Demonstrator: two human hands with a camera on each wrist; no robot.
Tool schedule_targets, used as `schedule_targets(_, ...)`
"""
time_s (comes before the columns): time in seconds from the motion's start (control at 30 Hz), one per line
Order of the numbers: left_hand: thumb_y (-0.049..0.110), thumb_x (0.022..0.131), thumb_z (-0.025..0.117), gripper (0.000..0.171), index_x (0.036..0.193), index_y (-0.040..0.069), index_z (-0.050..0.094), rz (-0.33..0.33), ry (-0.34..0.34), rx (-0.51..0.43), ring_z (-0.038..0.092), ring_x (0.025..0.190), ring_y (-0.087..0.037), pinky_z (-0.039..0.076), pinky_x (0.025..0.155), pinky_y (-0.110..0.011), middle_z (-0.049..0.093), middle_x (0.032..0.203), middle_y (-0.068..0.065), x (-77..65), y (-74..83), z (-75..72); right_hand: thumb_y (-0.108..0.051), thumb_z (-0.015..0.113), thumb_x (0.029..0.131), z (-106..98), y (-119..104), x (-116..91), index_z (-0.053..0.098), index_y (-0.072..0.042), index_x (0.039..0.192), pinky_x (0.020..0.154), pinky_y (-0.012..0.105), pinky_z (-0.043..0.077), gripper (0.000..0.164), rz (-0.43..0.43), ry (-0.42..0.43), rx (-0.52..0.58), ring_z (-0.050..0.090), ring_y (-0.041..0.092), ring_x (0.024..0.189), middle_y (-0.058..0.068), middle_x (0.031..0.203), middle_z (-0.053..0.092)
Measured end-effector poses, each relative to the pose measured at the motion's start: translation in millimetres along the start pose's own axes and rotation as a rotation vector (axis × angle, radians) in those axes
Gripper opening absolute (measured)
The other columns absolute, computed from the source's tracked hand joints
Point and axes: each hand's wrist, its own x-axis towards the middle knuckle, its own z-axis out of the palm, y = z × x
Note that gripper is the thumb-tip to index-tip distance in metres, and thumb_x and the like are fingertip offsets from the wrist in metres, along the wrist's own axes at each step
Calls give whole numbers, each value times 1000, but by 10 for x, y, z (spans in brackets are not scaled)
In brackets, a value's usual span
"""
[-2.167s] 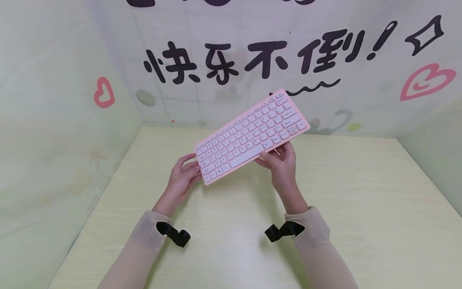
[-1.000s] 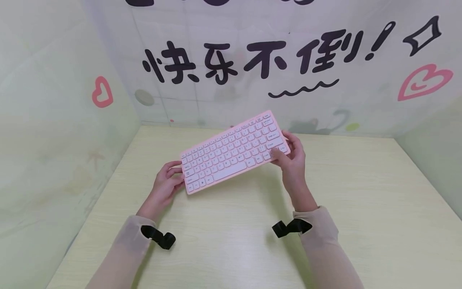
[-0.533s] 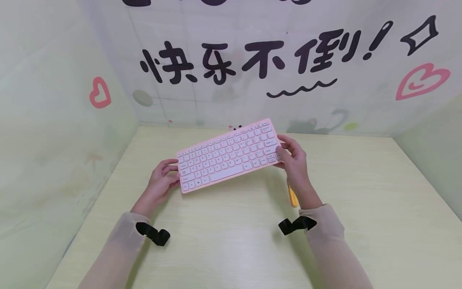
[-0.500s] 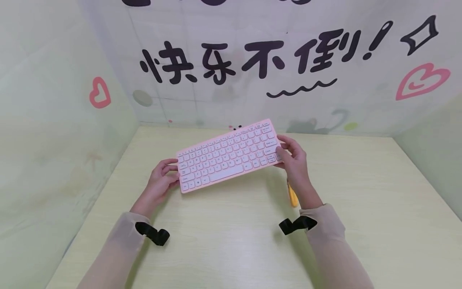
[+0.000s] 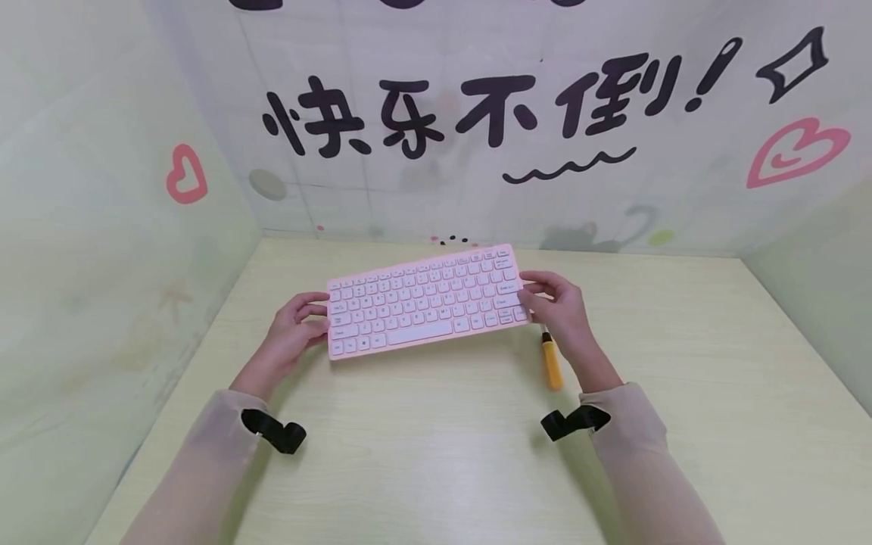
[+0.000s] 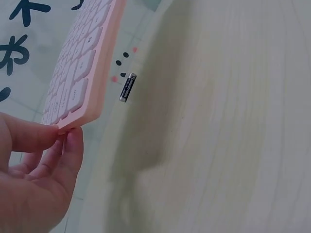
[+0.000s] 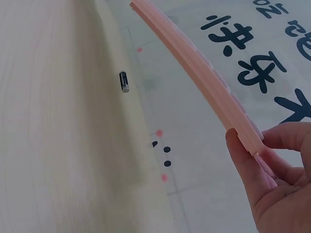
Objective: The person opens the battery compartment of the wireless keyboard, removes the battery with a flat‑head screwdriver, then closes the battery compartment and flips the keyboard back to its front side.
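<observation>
A pink keyboard (image 5: 425, 303) with white keys is held up off the table, its keys facing me and its right end slightly higher in the head view. My left hand (image 5: 289, 333) pinches its left end between thumb and fingers. At the opposite end, my right hand (image 5: 564, 312) pinches the right edge, thumb on the front face. Both wrist views show the keyboard edge-on, with its side (image 6: 103, 73) and its rim (image 7: 199, 77) above the table. A small dark battery (image 6: 127, 88) lies on the table beyond it, hidden behind the keyboard in the head view.
A screwdriver with a yellow handle (image 5: 552, 365) lies on the table beside my right wrist, its tip end partly covered. The pale wooden table (image 5: 422, 454) meets a printed cloth backdrop (image 5: 436, 197) at the back, with cloth walls left and right.
The keyboard has come down and turned closer to level. My right hand has shifted from its lower edge to its right end, and both hands are farther apart. The screwdriver has come into view.
</observation>
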Motion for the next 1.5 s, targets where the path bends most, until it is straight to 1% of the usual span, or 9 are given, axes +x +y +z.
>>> schedule_targets(0.23,-8,87,48,48,133,2,36,-8,-18,71,57,86,-15,51,75,-26,49,112,-16,17,63,-18,-4,56,89,-61,108,7,47,-2,131,68,27,53,43,46,-117,-150,59,22,83,17,104,51)
schedule_targets(0.33,-8,87,48,48,133,2,37,-15,-26,94,57,87,-15,51,75,-26,49,114,-17,37,67,-30,-2,57,88,-69,163,3,44,-2,132,71,32,53,46,71,-158,-181,57,26,86,18,105,51)
schedule_targets(0.5,-9,87,48,51,135,2,37,-41,-50,110,58,87,-14,51,76,-27,50,115,-19,56,56,-38,-1,59,86,-57,272,-30,43,-1,132,70,34,53,49,112,-200,-226,56,27,83,18,102,52)
schedule_targets(0.6,-8,87,48,52,136,1,37,-60,-61,123,58,86,-14,51,76,-27,50,116,-20,49,44,-29,0,61,84,-52,340,-58,43,2,131,68,32,54,50,136,-216,-252,56,25,80,18,98,53)
schedule_targets(0.77,-7,88,49,50,137,0,36,-73,-75,147,59,86,-13,51,76,-27,50,117,-22,40,6,5,2,62,83,-39,409,-107,44,4,129,66,33,54,50,173,-216,-261,56,23,77,17,96,53)
schedule_targets(0.93,-6,89,47,48,136,1,38,-90,-65,168,59,87,-16,51,77,-30,51,118,-23,72,-35,30,2,62,83,2,434,-145,44,4,128,64,32,54,48,202,-208,-273,55,23,78,16,95,52)
schedule_targets(1.23,-5,89,50,44,133,3,46,-90,-30,242,57,93,-21,50,73,-24,54,118,-21,198,-108,83,5,62,82,22,471,-165,45,10,124,62,32,54,46,180,-196,-298,55,23,78,17,93,54)
schedule_targets(1.33,-4,90,49,44,133,2,45,-95,-40,269,56,96,-22,50,74,-24,53,120,-22,216,-121,101,4,62,82,16,486,-168,44,11,124,62,32,54,46,178,-198,-310,54,22,77,17,92,54)
schedule_targets(1.5,-5,90,50,44,134,2,45,-100,-34,273,56,98,-22,50,75,-23,52,121,-23,227,-148,123,4,62,83,12,493,-175,44,10,125,63,31,54,47,187,-198,-317,54,22,78,17,92,53)
